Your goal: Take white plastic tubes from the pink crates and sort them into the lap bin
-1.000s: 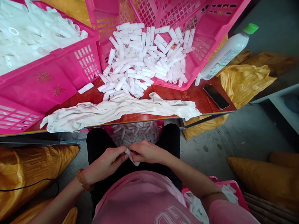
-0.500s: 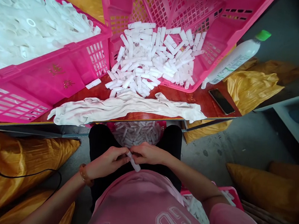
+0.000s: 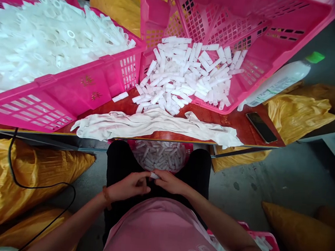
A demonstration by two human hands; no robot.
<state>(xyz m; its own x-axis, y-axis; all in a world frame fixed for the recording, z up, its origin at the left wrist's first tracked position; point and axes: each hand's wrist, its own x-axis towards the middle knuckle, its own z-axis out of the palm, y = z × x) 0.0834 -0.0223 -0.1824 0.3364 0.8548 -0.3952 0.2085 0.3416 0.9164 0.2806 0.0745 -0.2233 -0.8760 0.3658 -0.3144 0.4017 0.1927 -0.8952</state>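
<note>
My left hand (image 3: 129,186) and my right hand (image 3: 170,182) meet above my black-clad lap, fingers curled. Between their fingertips is a short white plastic tube (image 3: 153,175), mostly hidden, with only its end showing. Just beyond my hands, between my knees, a pink basket (image 3: 160,145) holds a heap of similar white tubes. A beaded bracelet (image 3: 106,197) circles my left wrist.
On the red table are a tilted pink crate (image 3: 221,25) with spilled white tubes (image 3: 183,76), a full pink crate (image 3: 57,89), a white cloth (image 3: 155,126), a phone (image 3: 261,127) and a green-capped bottle (image 3: 281,80). Yellow sacks (image 3: 15,179) lie on the floor.
The white tube has turned and now sits mostly hidden between my fingertips, no longer sticking down past my right hand. The whole view has shifted slightly, with the table items lower and further right.
</note>
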